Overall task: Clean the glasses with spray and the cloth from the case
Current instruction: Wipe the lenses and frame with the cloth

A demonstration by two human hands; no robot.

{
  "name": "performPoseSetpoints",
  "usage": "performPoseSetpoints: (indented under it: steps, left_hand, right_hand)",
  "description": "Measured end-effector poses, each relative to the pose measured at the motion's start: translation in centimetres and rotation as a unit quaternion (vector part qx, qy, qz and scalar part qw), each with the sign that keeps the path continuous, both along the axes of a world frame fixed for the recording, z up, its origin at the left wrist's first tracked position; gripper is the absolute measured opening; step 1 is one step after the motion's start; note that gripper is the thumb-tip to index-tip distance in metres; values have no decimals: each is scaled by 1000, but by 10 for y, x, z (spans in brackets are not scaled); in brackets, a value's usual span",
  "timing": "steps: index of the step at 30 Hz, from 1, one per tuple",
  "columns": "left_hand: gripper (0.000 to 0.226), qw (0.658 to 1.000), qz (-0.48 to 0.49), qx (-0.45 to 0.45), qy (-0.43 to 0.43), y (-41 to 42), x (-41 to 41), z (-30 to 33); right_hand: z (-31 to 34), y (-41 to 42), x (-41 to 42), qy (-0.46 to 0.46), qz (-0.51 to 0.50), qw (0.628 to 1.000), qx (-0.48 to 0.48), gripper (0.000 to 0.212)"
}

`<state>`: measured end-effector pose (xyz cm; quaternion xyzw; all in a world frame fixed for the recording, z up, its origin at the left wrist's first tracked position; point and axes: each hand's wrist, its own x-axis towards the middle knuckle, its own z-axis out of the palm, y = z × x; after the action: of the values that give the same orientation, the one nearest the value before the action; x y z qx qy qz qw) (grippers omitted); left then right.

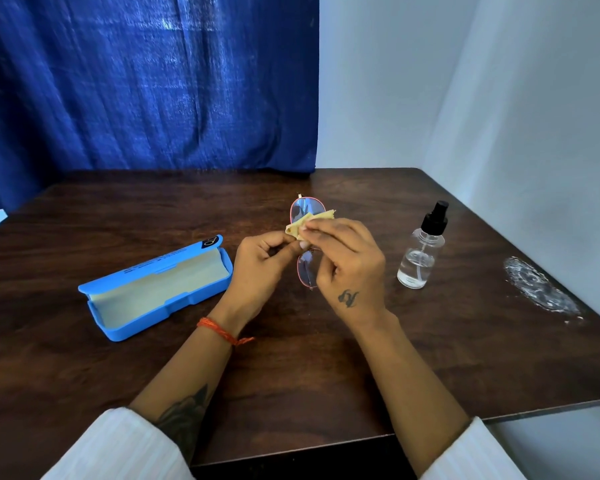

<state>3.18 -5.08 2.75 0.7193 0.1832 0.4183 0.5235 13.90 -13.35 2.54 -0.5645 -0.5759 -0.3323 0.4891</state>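
A dark wood bench (pixel 326 358) sits in front of a blue curtain (pixel 146 81) and a white wall. Above it, the left hand (pixel 260 268) pinches the middle of the glasses (pixel 307 268) with curled fingers. The right hand (pixel 347 258) pinches a yellow cloth (pixel 300 225) against the far lens. The open blue case (pixel 156 289) lies left of the left hand. The spray bottle (pixel 421 249) stands just right of the right hand. A white smudge (pixel 537 289) is farther right.
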Motion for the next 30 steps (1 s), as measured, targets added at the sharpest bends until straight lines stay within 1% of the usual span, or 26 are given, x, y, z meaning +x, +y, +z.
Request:
performPoseSetpoints:
  steps: [3,5,6,7,8,10,11,12,13,14,16,18,20,22,23,24,26,30]
  left_hand:
    - [13,1000,-18,-3,5,0,1,0]
    - [17,999,-26,-18,-5,0,0,2]
    - [18,999,-27,-33,-15,2,-1,3]
    - [19,998,-26,-53,-24,4,-2,5]
    - [17,996,-30,-75,-31,5,-4,6]
    - [11,992,-54,-112,-36,8,-8,10]
    - [11,989,-68,-127,-37,8,-9,11]
    - [12,986,-80,-141,-39,8,-10,12]
    - [13,984,-90,-150,-41,8,-11,13]
    - [14,982,-97,-154,-42,8,-12,14]
    - [14,982,-107,-150,-42,9,-13,13]
    - [10,982,-120,-141,-42,10,-14,12]
    - [10,982,-137,-125,-39,12,-15,11]
    - [9,980,-151,-120,-37,13,-17,10]
    - [7,979,-155,-125,-37,14,-18,9]
    - [11,978,-158,-131,-40,15,-19,10]
    - [26,977,-160,-134,-40,18,-21,9]
    - [38,978,-162,-130,-34,19,-20,8]
  right_hand:
    - [0,0,5,23,7,999,24,35]
    - [1,-2,8,62,2,997,52,38]
    - [2,-2,11,101,4,993,64,39]
    - [3,-3,13,162,21,984,72,40]
    - [6,-4,14,240,54,967,73,40]
    - [14,-5,14,384,124,913,61,42]
    - [18,-6,14,421,148,893,55,42]
    - [22,-6,15,436,165,883,49,42]
    - [27,-6,15,435,176,882,41,41]
    - [32,-5,15,421,180,889,32,41]
    - [43,-1,14,354,174,919,10,42]
    - [52,7,13,238,149,960,-17,42]
    - [56,16,14,121,138,982,-50,35]
    - [58,23,16,42,126,987,-91,30]
    - [58,25,18,18,117,986,-113,31]
    - [58,27,21,5,110,985,-133,32]
    - [58,29,28,-6,94,982,-163,29]
    - [63,34,44,-38,29,973,-224,22]
